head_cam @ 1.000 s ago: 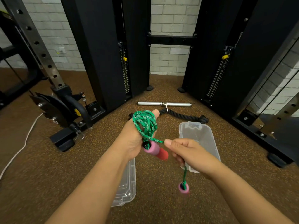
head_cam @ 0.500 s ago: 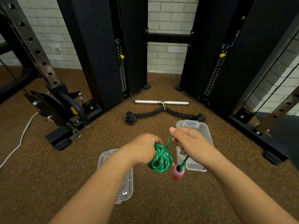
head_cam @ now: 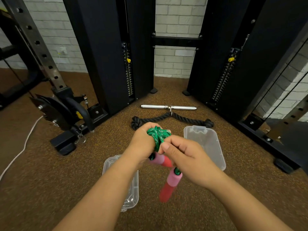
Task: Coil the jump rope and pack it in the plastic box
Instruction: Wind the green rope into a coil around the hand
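Note:
A green jump rope [head_cam: 158, 136] with pink and red foam handles is bundled around my left hand [head_cam: 144, 144], which grips the coil and one handle [head_cam: 160, 160]. My right hand [head_cam: 185, 157] pinches the rope's loose end close to the coil. The second handle [head_cam: 170, 184] dangles below my right hand, blurred. A clear plastic box [head_cam: 206, 145] lies open on the floor to the right. Its clear lid [head_cam: 131, 185] lies on the floor under my left forearm, partly hidden.
A black knotted rope attachment [head_cam: 185, 119] and a chrome bar [head_cam: 155, 107] lie on the brown speckled floor beyond my hands. Black cable machine columns [head_cam: 103, 52] stand behind. A weight rack base [head_cam: 63, 142] and a white cord [head_cam: 21, 152] are at the left.
My right hand has come in close beside the coil, wrapping the rope end. The loose handle has been drawn up and swings just under my right hand. My left hand turned the coil.

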Motion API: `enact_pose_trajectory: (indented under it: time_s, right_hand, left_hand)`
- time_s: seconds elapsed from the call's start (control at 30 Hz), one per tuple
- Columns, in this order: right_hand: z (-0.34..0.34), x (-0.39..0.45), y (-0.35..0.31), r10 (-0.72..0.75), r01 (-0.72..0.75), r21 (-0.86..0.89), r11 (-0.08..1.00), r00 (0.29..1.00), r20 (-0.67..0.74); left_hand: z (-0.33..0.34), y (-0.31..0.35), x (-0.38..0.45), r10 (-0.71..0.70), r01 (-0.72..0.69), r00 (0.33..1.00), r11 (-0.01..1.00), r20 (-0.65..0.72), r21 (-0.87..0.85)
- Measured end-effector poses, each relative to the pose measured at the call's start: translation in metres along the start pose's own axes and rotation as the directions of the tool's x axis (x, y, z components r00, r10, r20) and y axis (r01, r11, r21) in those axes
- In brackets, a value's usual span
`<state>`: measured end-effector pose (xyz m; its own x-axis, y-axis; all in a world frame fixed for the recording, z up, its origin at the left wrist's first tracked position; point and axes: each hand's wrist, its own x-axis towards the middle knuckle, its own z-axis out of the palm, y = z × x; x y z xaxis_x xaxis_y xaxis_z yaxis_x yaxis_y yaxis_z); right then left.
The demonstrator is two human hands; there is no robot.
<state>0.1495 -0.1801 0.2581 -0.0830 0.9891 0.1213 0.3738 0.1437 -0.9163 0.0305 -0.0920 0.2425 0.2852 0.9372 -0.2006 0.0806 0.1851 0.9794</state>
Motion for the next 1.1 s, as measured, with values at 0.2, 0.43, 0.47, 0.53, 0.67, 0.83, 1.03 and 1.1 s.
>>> enact_pose_trajectory:
  time_s: [0.2, 0.43, 0.47, 0.53, 0.67, 0.83, 1.03, 1.1]
  right_hand:
    - [0.003, 0.000, 0.004, 0.017, -0.028, 0.109, 0.994, 0.995, 0.099]
    - [-0.004, 0.001, 0.009, 0.064, -0.123, 0.258, 0.958, 0.972, 0.226]
    - [-0.004, 0.001, 0.011, 0.075, -0.140, 0.264, 0.954, 0.968, 0.241]
    - [-0.007, 0.002, 0.014, 0.111, -0.179, 0.249, 0.952, 0.958, 0.263]
    - [-0.018, 0.003, 0.017, 0.210, -0.262, 0.195, 0.945, 0.944, 0.254]
    - [-0.032, 0.005, 0.016, 0.312, -0.325, 0.073, 0.943, 0.938, 0.148]
    - [-0.036, 0.009, 0.016, 0.344, -0.353, 0.150, 0.923, 0.935, 0.082]
    - [-0.032, 0.010, 0.017, 0.340, -0.345, 0.135, 0.929, 0.939, 0.056]
  left_hand:
    - [0.006, 0.013, -0.004, -0.006, 0.024, 0.998, 0.952, 0.061, -0.304]
    - [0.000, 0.017, -0.005, -0.072, 0.162, 0.975, 0.876, 0.208, -0.454]
    - [-0.003, 0.017, -0.005, -0.074, 0.186, 0.968, 0.856, 0.241, -0.482]
    - [-0.009, 0.017, -0.004, -0.042, 0.213, 0.945, 0.835, 0.326, -0.508]
    - [-0.021, 0.012, -0.005, 0.064, 0.193, 0.840, 0.893, 0.540, -0.406]
    - [-0.024, 0.010, -0.010, -0.016, 0.113, 0.776, 0.987, 0.630, -0.114]
    - [-0.010, 0.011, -0.018, -0.274, 0.113, 0.740, 0.951, 0.615, 0.288]
    - [-0.007, 0.005, -0.013, -0.347, 0.058, 0.766, 0.876, 0.541, 0.479]
